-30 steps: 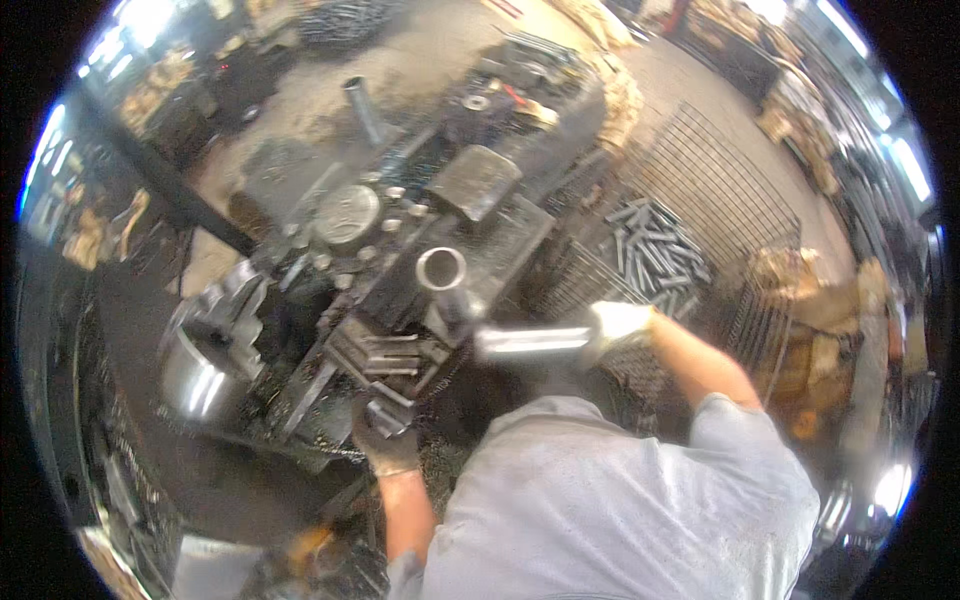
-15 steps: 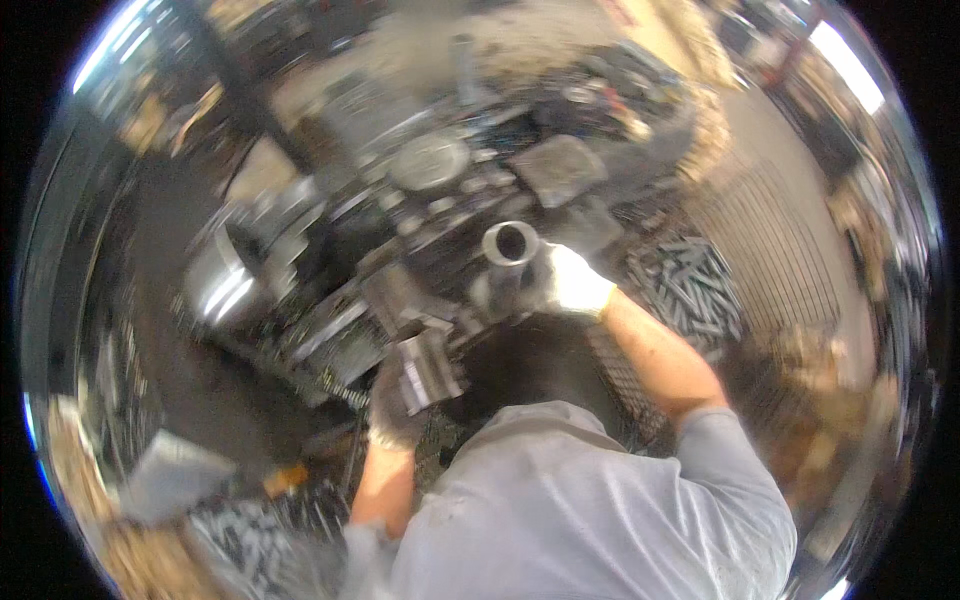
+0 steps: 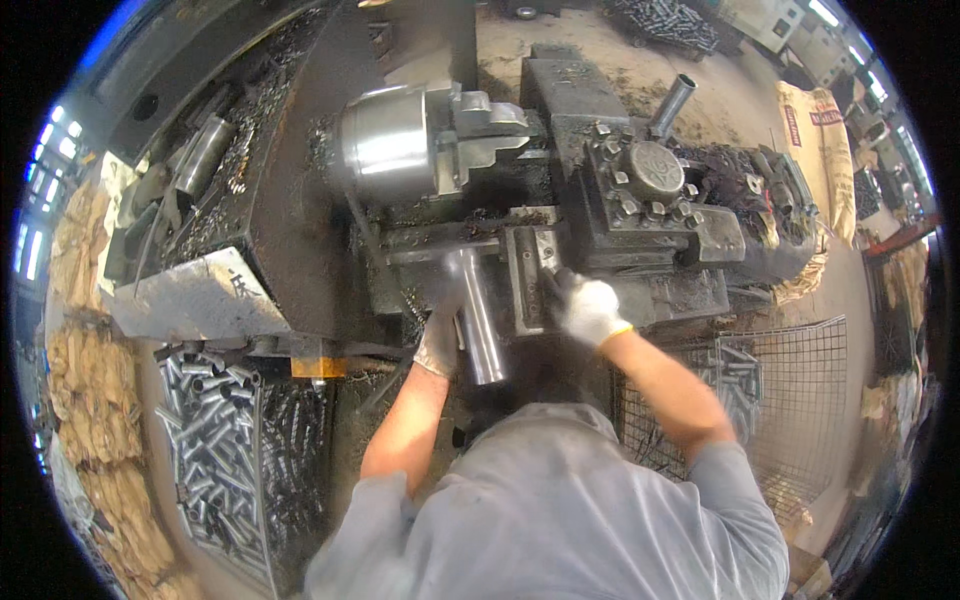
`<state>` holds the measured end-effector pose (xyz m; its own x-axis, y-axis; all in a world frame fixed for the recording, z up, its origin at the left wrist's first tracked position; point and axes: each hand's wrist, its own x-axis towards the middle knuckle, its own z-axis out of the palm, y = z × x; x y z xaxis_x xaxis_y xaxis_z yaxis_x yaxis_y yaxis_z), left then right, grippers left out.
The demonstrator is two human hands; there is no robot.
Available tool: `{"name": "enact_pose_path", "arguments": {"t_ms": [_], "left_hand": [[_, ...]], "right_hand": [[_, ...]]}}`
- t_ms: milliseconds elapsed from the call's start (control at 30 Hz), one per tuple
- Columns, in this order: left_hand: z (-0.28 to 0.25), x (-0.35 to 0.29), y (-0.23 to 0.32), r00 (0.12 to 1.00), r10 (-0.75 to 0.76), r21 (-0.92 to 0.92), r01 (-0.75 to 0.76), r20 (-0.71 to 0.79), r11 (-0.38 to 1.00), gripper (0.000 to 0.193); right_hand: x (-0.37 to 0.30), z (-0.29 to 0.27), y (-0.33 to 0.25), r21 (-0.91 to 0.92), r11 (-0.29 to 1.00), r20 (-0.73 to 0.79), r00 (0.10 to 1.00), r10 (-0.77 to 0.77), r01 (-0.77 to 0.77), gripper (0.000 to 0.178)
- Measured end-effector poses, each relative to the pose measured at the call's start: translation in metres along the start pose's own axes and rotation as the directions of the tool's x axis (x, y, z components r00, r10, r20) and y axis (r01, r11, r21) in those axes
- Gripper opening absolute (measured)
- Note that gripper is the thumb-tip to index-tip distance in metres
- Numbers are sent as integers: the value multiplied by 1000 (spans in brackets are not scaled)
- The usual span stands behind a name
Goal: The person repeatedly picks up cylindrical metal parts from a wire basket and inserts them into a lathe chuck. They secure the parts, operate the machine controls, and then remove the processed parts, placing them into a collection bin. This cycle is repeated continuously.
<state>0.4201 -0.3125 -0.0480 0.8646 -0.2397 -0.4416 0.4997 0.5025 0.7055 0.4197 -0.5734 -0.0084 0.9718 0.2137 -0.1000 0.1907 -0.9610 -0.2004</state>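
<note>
A shiny metal tube [image 3: 480, 325] slants downward in front of the lathe, with my left hand [image 3: 440, 325] in a dark, soiled glove closed round its left side. White-gloved, my right hand [image 3: 595, 312] is closed on a dark handle [image 3: 566, 283] at the front of the lathe carriage; its fingertips are partly hidden. Between the two hands is a flat slotted metal block [image 3: 530, 275]. Beyond them stands the lathe chuck [image 3: 390, 145] with stepped jaws [image 3: 485, 140]. The bolted tool post [image 3: 655, 172] is to its right.
A pipe-like metal tube [image 3: 675, 105] rises behind the tool post. Several finished-looking tubes fill a bin [image 3: 210, 430] at lower left, beside dark swarf [image 3: 295, 430]. At right stands a wire mesh basket [image 3: 800, 400] with tubes. A metal guard panel [image 3: 200, 300] juts out at left.
The view has swung and steadied. My right hand was beside an upright round tube and is now on the dark handle. My left hand, earlier by a grey metal piece, now holds the shiny tube.
</note>
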Motion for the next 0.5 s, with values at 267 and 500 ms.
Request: {"name": "enact_pose_path", "arguments": {"t_ms": [267,500], "left_hand": [[73,9,24,933,360,-184,-357,-17,916,74],[122,73,70,974,44,814,-212,224,541,74]], "right_hand": [[37,-95,-35,618,712,572,812,-116,-334,73],[44,-221,-13,600,767,-117,973,-200,230,88]]}}
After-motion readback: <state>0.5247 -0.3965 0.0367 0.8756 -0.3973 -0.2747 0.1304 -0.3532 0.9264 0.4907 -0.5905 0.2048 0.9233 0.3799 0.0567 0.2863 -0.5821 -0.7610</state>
